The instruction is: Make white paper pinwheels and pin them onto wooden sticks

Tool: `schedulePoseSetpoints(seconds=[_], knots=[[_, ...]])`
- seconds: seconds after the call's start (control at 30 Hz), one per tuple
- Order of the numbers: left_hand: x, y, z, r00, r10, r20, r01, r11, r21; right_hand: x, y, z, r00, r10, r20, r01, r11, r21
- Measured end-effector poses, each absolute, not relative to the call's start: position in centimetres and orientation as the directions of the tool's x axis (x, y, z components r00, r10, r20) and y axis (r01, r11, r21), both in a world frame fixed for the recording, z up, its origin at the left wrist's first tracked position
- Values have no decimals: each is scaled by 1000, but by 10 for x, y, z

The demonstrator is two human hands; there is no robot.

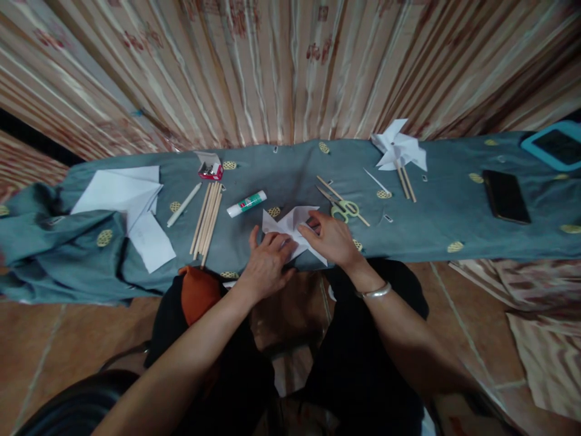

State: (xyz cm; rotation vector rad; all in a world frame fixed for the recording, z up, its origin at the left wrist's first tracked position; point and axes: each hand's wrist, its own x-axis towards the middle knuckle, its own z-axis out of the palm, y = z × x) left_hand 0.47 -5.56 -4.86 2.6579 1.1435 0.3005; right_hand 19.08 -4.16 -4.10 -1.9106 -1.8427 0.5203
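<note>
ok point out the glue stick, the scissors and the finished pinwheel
glue stick (pixel 246 203), head view, middle of the white tube
scissors (pixel 345 209), head view, green handles
finished pinwheel (pixel 398 149), head view, centre of the white blades

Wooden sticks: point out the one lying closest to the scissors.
The single wooden stick running diagonally under the scissors, touching them. The bundle lies left of the glue stick; another pair is under the pinwheel.

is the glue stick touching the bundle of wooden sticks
Apart. The head view shows bare blue cloth between the glue stick and the wooden sticks; the glue stick lies to their right.
</note>
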Motion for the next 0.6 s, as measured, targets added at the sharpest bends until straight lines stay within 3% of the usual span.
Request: schedulePoseSetpoints(seconds=[0.13, 0.6], knots=[[5, -57, -50, 668, 737, 102, 692, -665, 282, 184, -32, -40, 60, 998, -19, 844, -61, -533], [6, -64, -55, 635, 764, 114, 697, -631, 342, 168, -35, -48, 99, 995, 1, 859, -84, -505]])
